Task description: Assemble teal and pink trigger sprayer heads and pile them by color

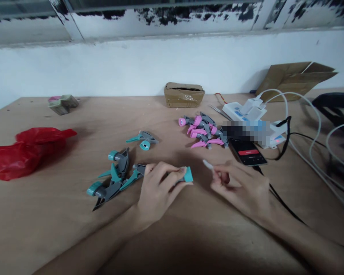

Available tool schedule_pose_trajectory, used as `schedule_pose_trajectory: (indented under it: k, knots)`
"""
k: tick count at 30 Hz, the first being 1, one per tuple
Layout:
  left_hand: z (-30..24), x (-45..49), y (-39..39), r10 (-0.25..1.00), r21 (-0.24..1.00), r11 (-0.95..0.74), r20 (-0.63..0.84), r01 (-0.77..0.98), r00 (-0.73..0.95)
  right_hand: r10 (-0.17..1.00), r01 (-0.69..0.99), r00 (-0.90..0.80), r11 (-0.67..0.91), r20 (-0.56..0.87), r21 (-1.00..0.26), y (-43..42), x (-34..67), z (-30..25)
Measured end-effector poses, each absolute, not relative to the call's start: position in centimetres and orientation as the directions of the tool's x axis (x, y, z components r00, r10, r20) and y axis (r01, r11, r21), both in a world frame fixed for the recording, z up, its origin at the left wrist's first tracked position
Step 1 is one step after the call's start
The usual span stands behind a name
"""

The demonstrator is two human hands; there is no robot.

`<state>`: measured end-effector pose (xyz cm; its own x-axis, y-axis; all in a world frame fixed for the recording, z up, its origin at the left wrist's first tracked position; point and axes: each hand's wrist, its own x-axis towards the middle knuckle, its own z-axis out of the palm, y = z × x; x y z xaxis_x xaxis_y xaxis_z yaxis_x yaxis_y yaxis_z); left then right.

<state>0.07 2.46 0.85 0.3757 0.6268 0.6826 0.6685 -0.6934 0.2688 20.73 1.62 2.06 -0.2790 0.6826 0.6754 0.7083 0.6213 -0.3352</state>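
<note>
My left hand (163,187) is closed around a grey and teal trigger spray nozzle (188,174); its teal ring end sticks out to the right and my fingers cover most of the body. My right hand (239,185) pinches a small white piece (208,164) between thumb and fingertips, a short gap away from the teal end. Left of my left hand lie several more grey and teal spray nozzles (113,189), the nearest partly behind my knuckles. One other teal nozzle (145,144) rests a little farther back on its own.
Pink and grey nozzles (202,131) form a pile beyond my hands. A phone (248,152), a power strip (232,110) and cables are at right. A red plastic bag (31,152) lies at left. Cardboard boxes (184,97) stand along the wall.
</note>
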Motion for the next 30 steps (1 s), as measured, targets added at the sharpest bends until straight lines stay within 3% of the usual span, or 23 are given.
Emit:
schedule_pose_trajectory:
  k: [3,8,12,14,20,30]
  knots:
    - [1.0,-0.3,2.9,0.622,0.275,-0.687,0.701,0.673,0.349,0.760,0.723,-0.167,0.528,0.628,-0.447,2.0,20.9,2.4]
    - [1.2,-0.2,2.3,0.598,0.333,-0.756,0.701,0.563,0.388,0.856,0.484,-0.257,0.516,0.449,-0.707,2.0,20.2,2.4]
    - [1.2,-0.2,1.9,0.625,0.377,-0.746,0.682,0.550,0.381,0.939,0.239,-0.270,0.280,0.213,-0.930,2.2,20.7,3.2]
    - [1.1,-0.2,1.8,0.643,0.387,-0.734,0.659,0.558,0.390,0.944,0.118,-0.318,0.134,0.091,-0.984,2.4,21.1,3.4]
    - [0.9,0.3,1.4,0.676,0.466,-0.728,0.610,0.504,0.413,0.907,0.035,-0.419,-0.036,-0.047,-0.999,2.9,20.8,2.7]
    - [0.8,0.5,1.4,0.686,0.505,-0.723,0.605,0.472,0.404,0.868,0.258,-0.479,0.280,0.129,-0.925,2.5,20.3,3.7]
